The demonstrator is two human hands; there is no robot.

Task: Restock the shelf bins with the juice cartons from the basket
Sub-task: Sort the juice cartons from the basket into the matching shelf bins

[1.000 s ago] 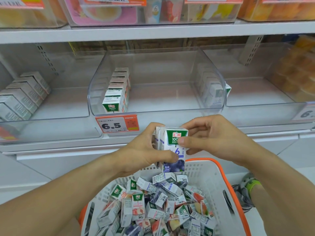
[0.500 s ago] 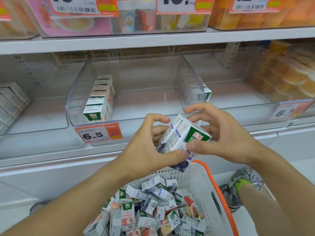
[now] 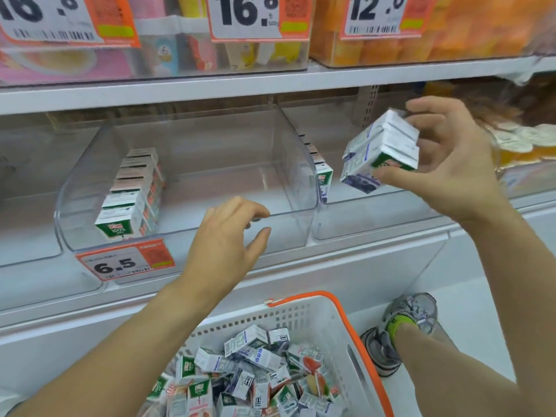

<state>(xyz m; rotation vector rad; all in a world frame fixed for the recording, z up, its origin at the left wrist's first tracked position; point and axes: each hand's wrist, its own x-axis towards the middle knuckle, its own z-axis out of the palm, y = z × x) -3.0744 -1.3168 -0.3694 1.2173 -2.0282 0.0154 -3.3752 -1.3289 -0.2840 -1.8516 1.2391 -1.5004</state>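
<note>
My right hand [image 3: 451,164] grips a small stack of blueberry juice cartons [image 3: 379,152], tilted, in front of the right clear bin [image 3: 361,227]. A row of blueberry cartons [image 3: 323,179] stands along that bin's left wall. My left hand [image 3: 228,239] hovers with loosely spread fingers, holding nothing, before the middle clear bin [image 3: 186,236]. A row of green-topped cartons [image 3: 132,194] fills that bin's left side. Below, the white basket with an orange rim [image 3: 346,329] holds several loose juice cartons [image 3: 246,377].
A 6.5 price tag [image 3: 123,263] hangs on the middle bin's front. The upper shelf [image 3: 270,82] carries bins with larger price tags and orange packs. Orange cup packs [image 3: 523,139] sit far right. My grey shoes [image 3: 403,323] stand right of the basket.
My left hand has let go of the cartons and dropped toward the middle bin. My right hand has carried the cartons up and to the right, toward the right bin.
</note>
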